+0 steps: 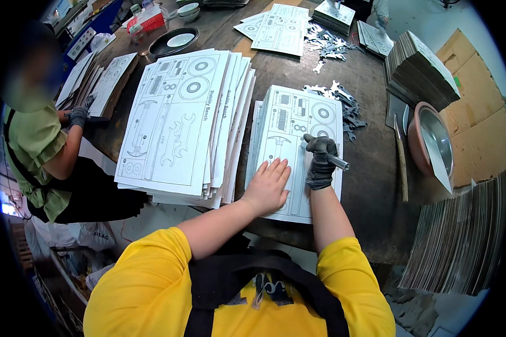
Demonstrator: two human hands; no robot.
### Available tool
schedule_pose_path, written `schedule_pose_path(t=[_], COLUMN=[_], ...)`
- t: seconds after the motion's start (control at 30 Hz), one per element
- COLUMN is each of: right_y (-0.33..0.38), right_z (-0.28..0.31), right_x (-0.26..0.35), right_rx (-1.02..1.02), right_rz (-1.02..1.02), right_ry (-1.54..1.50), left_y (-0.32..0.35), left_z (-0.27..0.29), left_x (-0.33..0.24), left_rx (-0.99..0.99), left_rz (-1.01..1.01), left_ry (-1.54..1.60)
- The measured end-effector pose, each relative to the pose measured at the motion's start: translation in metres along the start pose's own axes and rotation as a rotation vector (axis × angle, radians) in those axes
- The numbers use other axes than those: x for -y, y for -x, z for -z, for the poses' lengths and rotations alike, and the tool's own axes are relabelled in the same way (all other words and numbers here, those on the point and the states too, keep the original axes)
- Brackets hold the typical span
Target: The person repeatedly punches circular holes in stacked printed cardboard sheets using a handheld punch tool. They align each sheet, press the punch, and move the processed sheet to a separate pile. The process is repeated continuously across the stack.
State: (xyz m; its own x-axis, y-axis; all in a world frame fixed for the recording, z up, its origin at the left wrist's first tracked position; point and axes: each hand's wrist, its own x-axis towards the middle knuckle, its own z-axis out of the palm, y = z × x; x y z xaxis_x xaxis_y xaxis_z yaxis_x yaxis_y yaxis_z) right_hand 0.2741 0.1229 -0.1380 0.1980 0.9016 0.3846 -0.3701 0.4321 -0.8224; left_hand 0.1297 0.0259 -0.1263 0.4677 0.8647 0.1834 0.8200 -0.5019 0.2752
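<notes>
My left hand (269, 186) is bare and lies flat, fingers spread, on the lower part of a white die-cut sheet (295, 115) printed with tool and wheel shapes. My right hand (320, 163), in a dark grey glove, is closed around a metal rod-like tool (338, 163) whose tip rests on the same sheet near its middle. The sheet tops a thin stack on a dark wooden table (371, 168). To the left lies a taller, fanned pile of the same printed sheets (180, 118).
Punched-out grey scraps (348, 106) lie beyond the sheet. A metal bowl (433, 140) and stacked boards (421, 70) stand at right, more boards (461, 241) at lower right. A person in green (39, 146) with a gloved hand works at left. More sheets (281, 28) lie farther back.
</notes>
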Motion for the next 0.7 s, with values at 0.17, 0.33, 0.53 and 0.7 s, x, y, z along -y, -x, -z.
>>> schedule_pose_path(t=[0.17, 0.33, 0.53, 0.7], right_y=[0.019, 0.120, 0.174, 0.158], right_z=[0.011, 0.012, 0.007, 0.001], right_x=[0.001, 0.062, 0.106, 0.128], right_rx=[0.049, 0.146, 0.257, -0.159], right_rz=[-0.150, -0.404, -0.296, -0.167], right_ry=[-0.061, 0.005, 0.206, 0.034], left_y=[0.000, 0.002, 0.003, 0.007], left_z=[-0.004, -0.004, -0.005, 0.004], left_x=[0.000, 0.000, -0.003, -0.006], left_rx=[-0.065, -0.002, -0.025, 0.026], left_rz=[0.012, 0.027, 0.015, -0.061], left_ry=[-0.006, -0.076, -0.037, 0.004])
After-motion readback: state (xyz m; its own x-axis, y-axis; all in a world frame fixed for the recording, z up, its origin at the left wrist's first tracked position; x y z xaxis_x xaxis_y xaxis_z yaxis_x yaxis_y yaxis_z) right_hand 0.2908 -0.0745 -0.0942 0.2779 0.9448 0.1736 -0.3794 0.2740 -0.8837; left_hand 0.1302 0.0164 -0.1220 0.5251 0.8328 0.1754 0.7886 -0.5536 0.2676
